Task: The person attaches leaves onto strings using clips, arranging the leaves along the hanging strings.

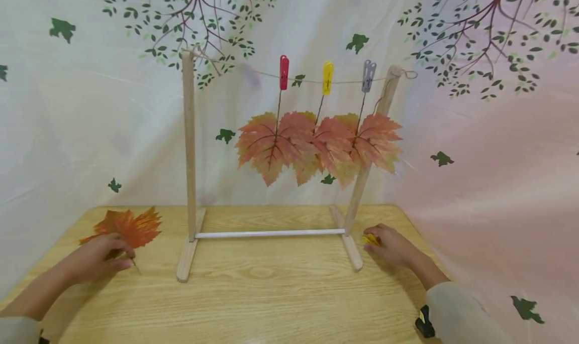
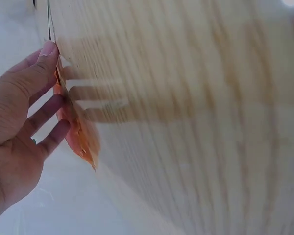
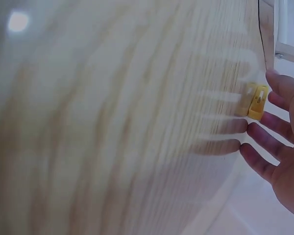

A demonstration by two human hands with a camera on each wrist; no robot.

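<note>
On the table's left side lies an orange-red artificial maple leaf (image 1: 135, 228). My left hand (image 1: 97, 256) reaches over it, thumb and index finger pinching its thin stem, while the other fingers spread loosely along the leaf (image 2: 77, 134) in the left wrist view. At the far right, a yellow clothespin (image 3: 257, 103) rests on the table. Around it my right hand (image 1: 393, 246) stands with loosely bent fingers, the fingertips at the tabletop and the thumb apart from them.
A wooden frame (image 1: 189, 143) with a white crossbar (image 1: 271, 233) stands mid-table. From its string hang maple leaves (image 1: 276, 143) by red (image 1: 283, 73), yellow (image 1: 327, 78) and grey clothespins (image 1: 368, 76). Behind is a white curtain (image 1: 149, 148) printed with leaves and branches.
</note>
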